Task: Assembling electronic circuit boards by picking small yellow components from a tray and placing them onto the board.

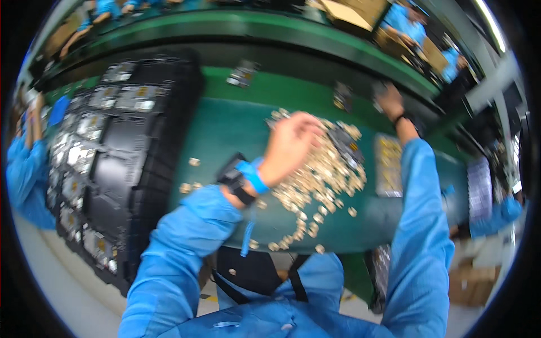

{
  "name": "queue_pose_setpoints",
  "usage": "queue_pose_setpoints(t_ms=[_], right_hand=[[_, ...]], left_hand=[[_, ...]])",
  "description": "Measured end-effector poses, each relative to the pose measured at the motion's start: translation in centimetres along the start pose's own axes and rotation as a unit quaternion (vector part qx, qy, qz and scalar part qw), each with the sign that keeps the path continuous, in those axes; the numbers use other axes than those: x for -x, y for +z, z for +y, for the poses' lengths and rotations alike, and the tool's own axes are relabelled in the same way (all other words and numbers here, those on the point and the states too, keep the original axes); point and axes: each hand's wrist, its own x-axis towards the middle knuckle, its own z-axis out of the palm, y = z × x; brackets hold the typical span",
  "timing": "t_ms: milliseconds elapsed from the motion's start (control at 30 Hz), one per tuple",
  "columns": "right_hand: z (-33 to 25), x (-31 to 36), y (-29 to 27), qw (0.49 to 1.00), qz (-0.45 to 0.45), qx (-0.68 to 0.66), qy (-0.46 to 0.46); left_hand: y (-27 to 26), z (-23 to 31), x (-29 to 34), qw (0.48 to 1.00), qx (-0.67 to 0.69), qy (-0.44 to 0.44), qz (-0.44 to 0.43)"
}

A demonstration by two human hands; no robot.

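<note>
My left hand (pixel 294 142) is over a heap of small beige-gold pieces (pixel 315 180) on the green work surface, its fingers curled together; what they pinch, if anything, is hidden. Just right of its fingers, a dark grey flat electronic part (pixel 345 145) lies on the heap. My right hand (pixel 390 102) reaches far right over the green strip behind the work surface. Motion smears its fingers, and a blurred grey patch shows at their tips. Near it on the strip is another dark electronic part (pixel 341 97). A similar silver-and-grey part (pixel 243 74) lies farther left.
Black trays (pixel 127 141) holding several silver electronic parts stand on the left. Right of the heap lies a clear pack of yellowish pieces (pixel 388 166). A few loose beige pieces (pixel 194 161) lie near the trays. People in blue (pixel 407 25) work beyond the green rail.
</note>
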Motion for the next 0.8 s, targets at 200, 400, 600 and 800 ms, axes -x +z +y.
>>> queue_pose_setpoints(t_ms=[200,400,600,800], right_hand=[[-17.9,12.2,-10.4,0.745,-0.125,-0.651,0.076],[-22.3,18.6,-10.3,0.700,-0.096,-0.705,0.065],[-16.2,18.4,-11.2,0.895,-0.079,-0.439,-0.007],[-7.3,20.1,-15.3,0.981,-0.033,-0.177,-0.067]], left_hand=[[2.7,1.3,0.1,1.000,-0.004,-0.029,-0.002],[3.4,1.4,0.7,0.999,0.033,0.025,-0.007],[3.0,1.6,0.6,0.995,0.089,-0.039,0.011],[1.0,1.7,-0.4,0.986,0.129,-0.053,0.086]])
